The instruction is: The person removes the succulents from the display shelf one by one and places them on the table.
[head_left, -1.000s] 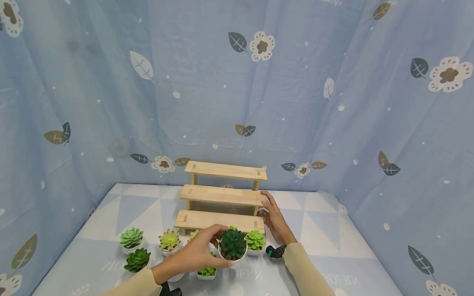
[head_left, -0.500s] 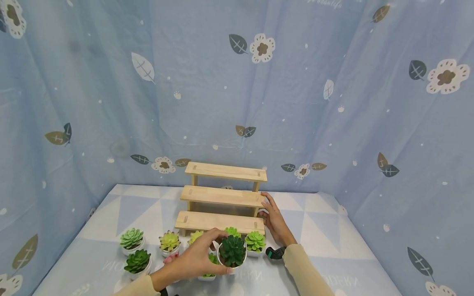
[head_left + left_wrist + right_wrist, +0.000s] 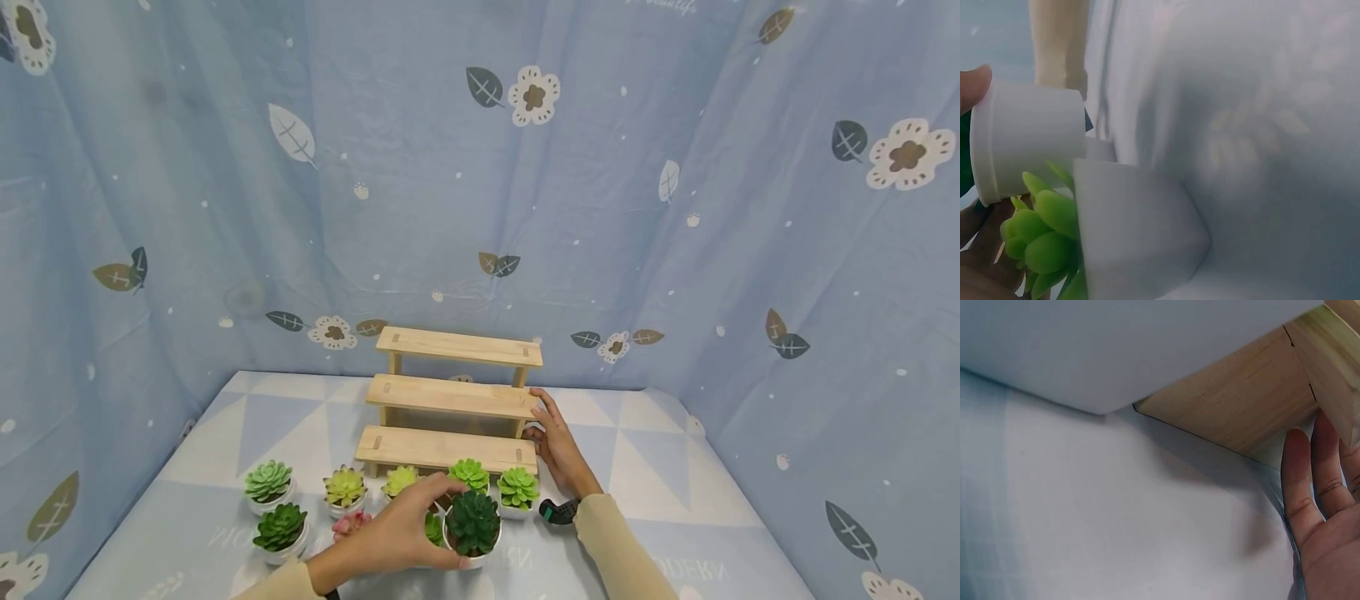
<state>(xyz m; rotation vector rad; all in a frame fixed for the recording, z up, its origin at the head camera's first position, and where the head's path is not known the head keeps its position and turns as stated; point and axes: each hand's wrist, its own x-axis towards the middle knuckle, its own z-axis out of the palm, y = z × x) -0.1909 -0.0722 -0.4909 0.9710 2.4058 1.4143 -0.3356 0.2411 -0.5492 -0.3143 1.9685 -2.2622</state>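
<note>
My left hand (image 3: pixel 408 525) grips a dark green succulent (image 3: pixel 472 523) by its white pot (image 3: pixel 1035 137), thumb and fingers round the rim. In the left wrist view a bright green succulent (image 3: pixel 1041 240) in a white angular pot (image 3: pixel 1138 231) stands close beside it. At the back is a three-tier wooden stand (image 3: pixel 450 396). My right hand (image 3: pixel 558 442) holds the right end of its middle board, with fingertips on top and lower fingers under the end. In the right wrist view those lower fingers (image 3: pixel 1297 469) lie against the wood (image 3: pixel 1229 400).
On the left stand a pale green succulent (image 3: pixel 268 482) and a darker one (image 3: pixel 280 527). A yellow succulent (image 3: pixel 345 487), a pink one (image 3: pixel 351 523) and another yellow one (image 3: pixel 400 480) sit before the stand. Light green ones (image 3: pixel 517 488) are at right. A patterned curtain (image 3: pixel 420 183) hangs behind.
My left hand has moved down and slightly nearer with the dark green succulent, uncovering the light green and pink ones. My right hand stays at the stand.
</note>
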